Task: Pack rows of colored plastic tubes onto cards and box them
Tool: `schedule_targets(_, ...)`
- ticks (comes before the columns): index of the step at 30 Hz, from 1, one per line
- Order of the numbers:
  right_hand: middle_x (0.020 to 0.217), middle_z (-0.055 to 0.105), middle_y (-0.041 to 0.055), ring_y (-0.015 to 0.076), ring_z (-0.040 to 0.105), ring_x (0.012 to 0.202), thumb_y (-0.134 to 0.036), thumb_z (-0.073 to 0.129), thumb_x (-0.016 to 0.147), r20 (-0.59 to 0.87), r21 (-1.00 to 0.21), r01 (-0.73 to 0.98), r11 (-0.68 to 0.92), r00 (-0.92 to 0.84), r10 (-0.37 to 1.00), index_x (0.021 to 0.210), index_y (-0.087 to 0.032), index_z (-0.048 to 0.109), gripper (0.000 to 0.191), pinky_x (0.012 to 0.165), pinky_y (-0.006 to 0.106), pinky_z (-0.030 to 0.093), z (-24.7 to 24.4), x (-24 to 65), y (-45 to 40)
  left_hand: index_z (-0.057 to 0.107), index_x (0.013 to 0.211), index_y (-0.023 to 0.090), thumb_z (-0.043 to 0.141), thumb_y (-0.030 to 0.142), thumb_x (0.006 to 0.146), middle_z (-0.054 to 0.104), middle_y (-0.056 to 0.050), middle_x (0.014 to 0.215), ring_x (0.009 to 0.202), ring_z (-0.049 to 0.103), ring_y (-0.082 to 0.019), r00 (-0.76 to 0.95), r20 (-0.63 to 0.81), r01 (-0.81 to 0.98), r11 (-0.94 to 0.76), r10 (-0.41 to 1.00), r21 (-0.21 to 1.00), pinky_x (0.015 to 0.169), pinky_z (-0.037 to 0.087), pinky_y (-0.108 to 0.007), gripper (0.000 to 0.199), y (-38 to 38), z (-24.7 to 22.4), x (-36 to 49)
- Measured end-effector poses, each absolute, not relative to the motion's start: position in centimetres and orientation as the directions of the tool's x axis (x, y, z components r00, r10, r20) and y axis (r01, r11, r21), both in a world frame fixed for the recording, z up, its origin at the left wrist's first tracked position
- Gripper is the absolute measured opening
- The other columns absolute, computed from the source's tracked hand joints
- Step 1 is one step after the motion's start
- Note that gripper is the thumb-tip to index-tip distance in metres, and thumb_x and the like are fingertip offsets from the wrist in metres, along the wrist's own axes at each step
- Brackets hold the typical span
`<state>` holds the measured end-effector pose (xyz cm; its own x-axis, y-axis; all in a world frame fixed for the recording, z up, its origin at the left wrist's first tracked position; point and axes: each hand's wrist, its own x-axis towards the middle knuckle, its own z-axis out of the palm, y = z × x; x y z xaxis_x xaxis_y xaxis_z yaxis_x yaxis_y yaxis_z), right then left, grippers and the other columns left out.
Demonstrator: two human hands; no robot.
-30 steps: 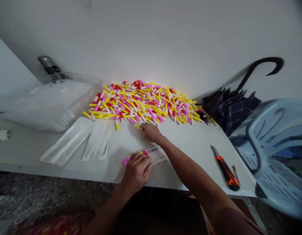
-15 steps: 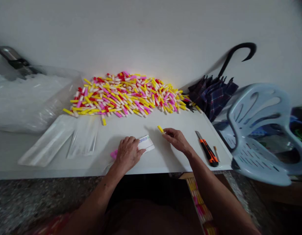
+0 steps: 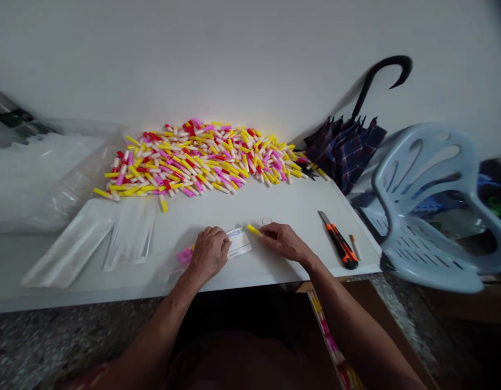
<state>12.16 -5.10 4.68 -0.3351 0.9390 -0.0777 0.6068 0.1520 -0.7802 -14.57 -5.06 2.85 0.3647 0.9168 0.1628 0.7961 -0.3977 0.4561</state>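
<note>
While right hand point(image 3: 285, 242) pinched yellow plastic stick point(image 3: 253, 230) just beside white label card point(image 3: 239, 242), left hand point(image 3: 210, 253) rested on card edge, grip unclear; hands apart over desk point(image 3: 275, 203). Stick looked light, stiff, slick; best taken mid-barrel.

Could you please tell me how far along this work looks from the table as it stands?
Little looks done: only a few pink tubes sit apart by the left hand. In hand: the right hand holds a yellow tube beside a paper label. Still left: nearly the whole mixed pile and the flat clear sleeves.
</note>
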Motion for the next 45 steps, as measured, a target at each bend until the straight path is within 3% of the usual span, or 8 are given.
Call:
schedule_targets(7,0.081,0.065,0.0027,0.0158,0.054,0.070,-0.029,0.061,0.097,-0.071,-0.770,0.615,0.171,-0.349,0.935,0.103,-0.019,0.078,0.021,0.067,0.028,0.040,4.9,11.7,-5.5,0.062,0.087,0.022,0.056,0.021,0.098,0.069,-0.004,0.085,0.089,0.060,-0.025,0.392,0.287,0.706,-0.486,0.874,0.515,0.085,0.046,-0.042,0.013,-5.4,2.4,-14.9)
schedule_targets(15,0.084,0.067,0.0049,0.0159,0.057,0.071,-0.021,0.066,0.092,-0.036,-0.667,0.681,0.302,-0.435,0.900,0.095,-0.017,0.080,0.015,0.071,0.029,0.041,5.3,9.7,-4.7,0.061,0.092,0.021,0.051,0.023,0.104,0.070,-0.006,0.091,0.093,0.058,-0.024,0.403,0.438,0.638,-0.590,0.803,0.495,0.089,0.046,-0.041,0.016,-5.8,1.4,-14.9)
schedule_targets(20,0.089,0.070,0.0046,0.0160,0.061,0.076,-0.015,0.065,0.088,-0.053,-0.784,0.585,0.207,-0.395,0.917,0.104,-0.016,0.075,0.019,0.072,0.029,0.045,4.2,7.8,-5.0,0.063,0.095,0.021,0.052,0.024,0.104,0.072,-0.006,0.098,0.096,0.059,-0.024,0.391,0.448,0.598,-0.591,0.804,0.541,0.092,0.046,-0.041,0.013,-5.7,1.1,-15.1)
schedule_targets(24,0.097,0.073,0.0044,0.0167,0.066,0.085,-0.017,0.066,0.088,-0.092,-0.942,0.333,0.048,-0.394,0.914,0.111,-0.018,0.069,0.023,0.080,0.030,0.051,3.1,7.7,-5.7,0.062,0.093,0.022,0.053,0.024,0.103,0.071,-0.005,0.094,0.094,0.058,-0.023,0.379,0.430,0.600,-0.571,0.820,0.561,0.091,0.046,-0.041,0.013,-5.6,1.1,-15.2)
schedule_targets(30,0.109,0.075,0.0071,0.0182,0.068,0.096,-0.022,0.067,0.091,-0.141,-0.978,0.197,-0.063,-0.416,0.898,0.135,-0.021,0.058,0.045,0.090,0.036,0.052,2.4,8.6,-6.8,0.061,0.091,0.022,0.053,0.026,0.103,0.070,-0.004,0.090,0.092,0.058,-0.023,0.358,0.422,0.616,-0.551,0.833,0.563,0.090,0.047,-0.041,0.015,-5.5,1.1,-15.0)
schedule_targets(35,0.105,0.074,0.0046,0.0149,0.065,0.081,-0.021,0.070,0.087,-0.165,-0.986,0.100,-0.134,-0.457,0.874,0.147,-0.024,0.050,0.064,0.075,0.030,0.052,1.7,7.6,-7.1,0.061,0.090,0.023,0.054,0.026,0.103,0.069,-0.004,0.089,0.092,0.059,-0.024,0.354,0.404,0.626,-0.535,0.844,0.568,0.090,0.047,-0.041,0.015,-5.5,1.1,-14.9)
schedule_targets(45,0.110,0.071,0.0058,0.0100,0.060,0.065,-0.024,0.071,0.086,-0.207,-0.977,0.053,-0.205,-0.445,0.871,0.150,-0.027,0.048,0.068,0.053,0.021,0.044,2.1,7.2,-7.1,0.060,0.089,0.022,0.054,0.026,0.103,0.069,-0.004,0.089,0.092,0.058,-0.023,0.345,0.405,0.633,-0.529,0.847,0.566,0.089,0.047,-0.040,0.015,-5.6,1.2,-14.9)
